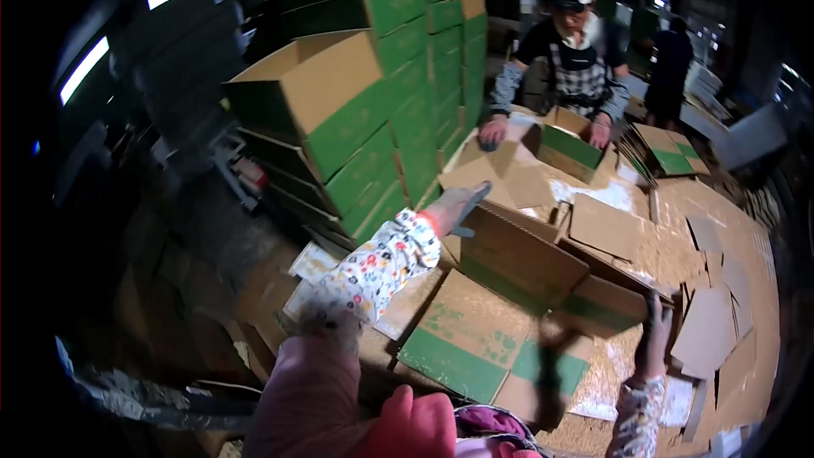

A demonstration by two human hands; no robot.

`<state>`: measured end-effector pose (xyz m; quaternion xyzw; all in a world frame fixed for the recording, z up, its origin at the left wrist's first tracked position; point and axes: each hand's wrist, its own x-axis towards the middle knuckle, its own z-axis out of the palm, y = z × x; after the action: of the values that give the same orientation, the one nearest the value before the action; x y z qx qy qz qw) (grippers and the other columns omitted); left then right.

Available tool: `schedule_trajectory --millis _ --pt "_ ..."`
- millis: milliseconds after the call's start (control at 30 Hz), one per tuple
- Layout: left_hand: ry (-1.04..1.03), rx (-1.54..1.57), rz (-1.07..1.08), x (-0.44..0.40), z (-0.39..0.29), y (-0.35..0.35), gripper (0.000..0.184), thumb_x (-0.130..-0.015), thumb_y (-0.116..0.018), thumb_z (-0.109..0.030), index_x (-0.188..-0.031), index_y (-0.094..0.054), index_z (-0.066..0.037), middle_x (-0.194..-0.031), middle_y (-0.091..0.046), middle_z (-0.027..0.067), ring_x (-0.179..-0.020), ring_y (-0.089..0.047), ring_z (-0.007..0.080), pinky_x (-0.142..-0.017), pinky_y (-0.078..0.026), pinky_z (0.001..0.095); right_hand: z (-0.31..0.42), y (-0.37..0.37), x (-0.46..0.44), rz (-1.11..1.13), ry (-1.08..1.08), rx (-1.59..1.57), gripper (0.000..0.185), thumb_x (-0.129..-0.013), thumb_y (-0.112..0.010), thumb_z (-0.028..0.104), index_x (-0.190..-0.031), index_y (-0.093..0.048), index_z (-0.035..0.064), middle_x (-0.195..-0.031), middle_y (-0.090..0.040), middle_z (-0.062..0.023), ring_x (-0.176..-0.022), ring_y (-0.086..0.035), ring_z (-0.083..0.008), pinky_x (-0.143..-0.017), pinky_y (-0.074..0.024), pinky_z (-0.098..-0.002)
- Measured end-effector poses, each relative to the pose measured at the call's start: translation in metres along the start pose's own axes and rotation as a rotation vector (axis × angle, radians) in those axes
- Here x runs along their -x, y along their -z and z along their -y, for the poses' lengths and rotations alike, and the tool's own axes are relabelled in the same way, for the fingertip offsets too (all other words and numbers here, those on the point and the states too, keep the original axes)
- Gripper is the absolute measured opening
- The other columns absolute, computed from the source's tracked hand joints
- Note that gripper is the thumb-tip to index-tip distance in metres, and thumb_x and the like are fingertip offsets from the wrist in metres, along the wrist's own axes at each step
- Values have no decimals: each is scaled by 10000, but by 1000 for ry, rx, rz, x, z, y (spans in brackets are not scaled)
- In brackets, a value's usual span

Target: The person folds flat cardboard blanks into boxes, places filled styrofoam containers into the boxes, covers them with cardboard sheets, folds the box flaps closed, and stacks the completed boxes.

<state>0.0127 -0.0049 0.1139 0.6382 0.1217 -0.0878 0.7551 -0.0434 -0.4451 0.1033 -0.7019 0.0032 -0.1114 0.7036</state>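
A partly unfolded cardboard box [530, 259], brown with a green band, stands on edge across the work table in front of me. My left hand [458, 206], in a greyish glove, is at its upper left corner, fingers stretched out and thumb apart. At the opposite end, my gloved right hand [653, 335] grips the box by its right edge; part of those fingers is hidden in shadow. Nearer to me lies a flat folded carton [466, 335] with green print and a green band.
Stacked green-and-brown boxes [343, 131] rise at the left. Across the table [678, 203], a co-worker [581, 68] handles an open box [570, 151]. Loose cardboard pieces [708, 331] lie at the right, folded cartons [666, 148] farther back. Another person [670, 68] stands behind.
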Motion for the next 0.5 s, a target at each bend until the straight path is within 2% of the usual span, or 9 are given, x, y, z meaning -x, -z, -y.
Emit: schedule_trajectory --millis 33,100,167,200,267,333,400,467,500 --pt "29 -253 -12 0 -18 -4 566 -879 -507 -530 -1269 -518 -120 -1131 -559 72 -1044 -557 213 -784 -515 426 -36 40 -15 202 105 52 399 -984 -414 257 -1283 -499 8 -1286 -490 -93 -1211 -455 -194 -1017 -346 -328" --pt "-285 -988 102 51 -50 -54 477 -886 -510 -493 -917 -657 -41 -785 -635 129 -737 -636 276 -628 -521 412 -53 43 -21 144 -63 -60 327 -956 -459 259 -1149 -571 20 -1060 -553 -40 -1028 -509 -160 -957 -383 -308" --pt "-454 -1601 448 89 -27 -106 374 -895 -472 -373 -842 -672 -61 -793 -660 163 -684 -612 375 -641 -497 439 -81 37 -36 358 -204 -403 266 -919 -525 224 -1116 -561 48 -1081 -547 -34 -1036 -501 -153 -940 -380 -306" --pt "-959 -1626 590 86 18 -115 378 -914 -470 -366 -835 -680 -63 -794 -655 178 -746 -616 381 -736 -483 447 -78 0 -21 318 -3 -125 386 -888 -576 215 -1212 -480 31 -1138 -530 -66 -1079 -489 -183 -970 -362 -315" --pt "-107 -1459 1016 110 12 -134 395 -925 -472 -385 -954 -668 -43 -887 -652 192 -905 -604 383 -838 -456 459 -70 -63 -3 160 168 121 660 -830 -665 202 -1363 -333 0 -1240 -493 -124 -1154 -465 -238 -1020 -332 -331" --pt "-192 -723 1486 129 12 -125 578 -888 -476 -531 -1158 -575 -29 -1137 -584 207 -1092 -529 381 -929 -404 486 -76 -42 -13 142 196 606 765 -773 -732 185 -1374 -305 -18 -1276 -475 -153 -1171 -463 -244 -1015 -350 -363" --pt "-533 -1248 646 123 63 -109 1006 -725 -587 -674 -1375 -299 37 -1424 -262 288 -1336 -250 401 -1068 -260 498 -79 -18 -32 404 -1 548 624 -751 -746 121 -1269 -426 -17 -1166 -553 -134 -1061 -542 -215 -916 -443 -340" --pt "-405 -1317 -6 97 52 -93 1196 -647 -627 -719 -1441 -132 26 -1489 -160 232 -1388 -161 378 -1113 -153 508 -42 -11 -50 761 -452 155 386 -761 -721 48 -1117 -585 -14 -988 -655 -102 -926 -617 -183 -813 -510 -296" --pt "-386 -1170 -7 79 89 -92 1223 -622 -652 -713 -1439 -128 31 -1493 -135 228 -1378 -174 382 -1107 -165 511 -2 -18 -62 752 -423 311 316 -783 -709 73 -1066 -610 -26 -958 -664 -102 -911 -621 -182 -807 -513 -300"
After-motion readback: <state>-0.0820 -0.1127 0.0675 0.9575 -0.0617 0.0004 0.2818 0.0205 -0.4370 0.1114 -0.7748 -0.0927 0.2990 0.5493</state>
